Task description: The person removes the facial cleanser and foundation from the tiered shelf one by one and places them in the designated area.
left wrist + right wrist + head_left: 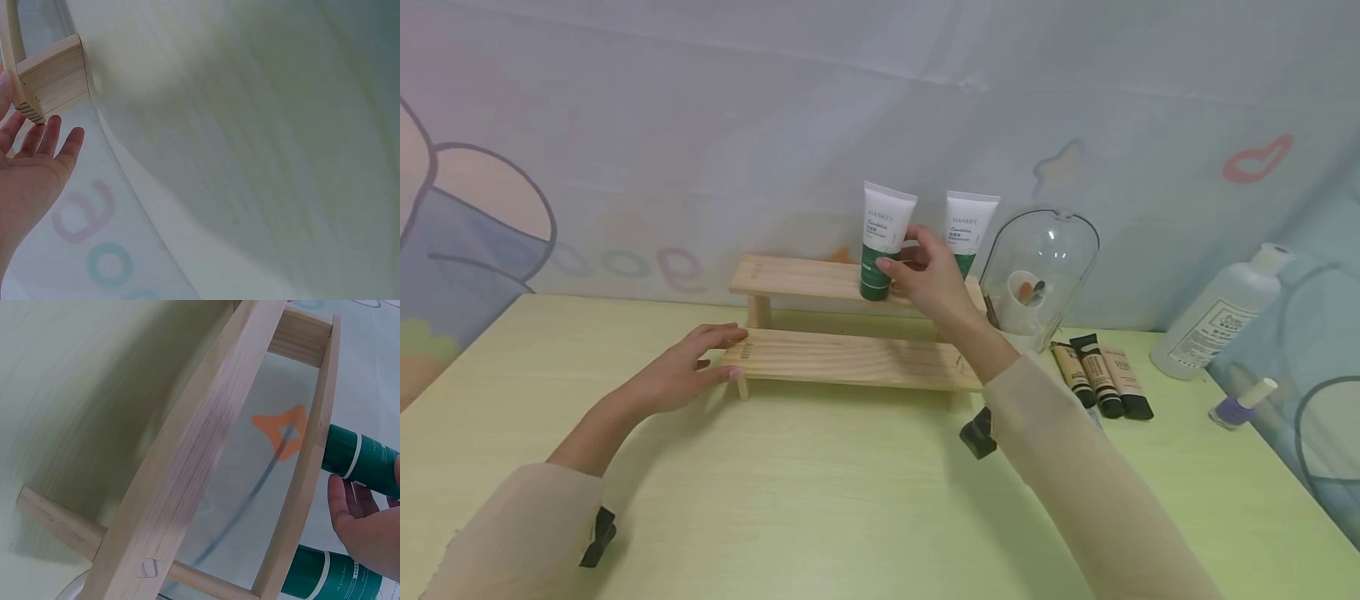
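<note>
My right hand (934, 279) pinches a white tube with a green lower part (882, 237) between thumb and fingers. Its green cap (342, 450) meets the upper board of a two-tier wooden shelf (850, 358) in the right wrist view. A second tube of the same kind (972, 218) stands cap down on that board, to the right and partly behind the hand. At the shelf's left end, my left hand (681, 371) holds the lower board, its thumb at the front edge. Seen from the left wrist, several fingers (47, 134) extend past the board's end.
Right of the shelf stands a clear dome (1045, 267) over a white cup with brushes. Several small tubes (1101, 375) lie beside it. Farther right are a white bottle (1217, 312) and a purple nail polish bottle (1242, 406). A printed cloth (700, 125) hangs behind the table.
</note>
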A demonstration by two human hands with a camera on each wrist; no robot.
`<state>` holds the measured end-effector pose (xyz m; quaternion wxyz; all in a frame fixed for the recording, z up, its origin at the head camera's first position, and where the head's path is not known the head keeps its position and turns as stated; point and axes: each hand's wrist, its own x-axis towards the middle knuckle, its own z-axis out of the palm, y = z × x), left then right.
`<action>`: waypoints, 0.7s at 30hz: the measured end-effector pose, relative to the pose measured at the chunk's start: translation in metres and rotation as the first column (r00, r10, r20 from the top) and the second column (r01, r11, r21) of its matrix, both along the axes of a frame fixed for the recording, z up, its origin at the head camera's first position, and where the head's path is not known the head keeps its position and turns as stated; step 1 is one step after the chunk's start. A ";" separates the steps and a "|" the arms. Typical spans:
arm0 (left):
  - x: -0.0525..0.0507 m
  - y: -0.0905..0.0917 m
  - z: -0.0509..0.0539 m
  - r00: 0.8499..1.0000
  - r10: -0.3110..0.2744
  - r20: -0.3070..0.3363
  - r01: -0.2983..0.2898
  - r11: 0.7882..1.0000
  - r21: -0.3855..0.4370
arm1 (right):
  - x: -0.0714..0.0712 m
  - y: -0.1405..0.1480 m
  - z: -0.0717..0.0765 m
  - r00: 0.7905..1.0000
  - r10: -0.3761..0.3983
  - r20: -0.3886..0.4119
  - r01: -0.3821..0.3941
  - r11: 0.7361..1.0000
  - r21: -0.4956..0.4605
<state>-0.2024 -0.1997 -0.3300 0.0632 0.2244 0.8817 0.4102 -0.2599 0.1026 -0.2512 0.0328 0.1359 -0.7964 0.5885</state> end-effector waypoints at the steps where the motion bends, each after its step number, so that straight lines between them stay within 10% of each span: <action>1: 0.000 0.000 0.000 1.000 0.000 -0.001 0.000 1.000 -0.001 | 0.000 0.000 0.000 1.000 -0.001 0.001 0.001 1.000 0.004; 21: 0.000 0.000 0.000 1.000 -0.001 -0.003 0.001 1.000 -0.005 | 0.017 0.013 0.005 0.999 0.038 -0.001 -0.037 0.997 0.062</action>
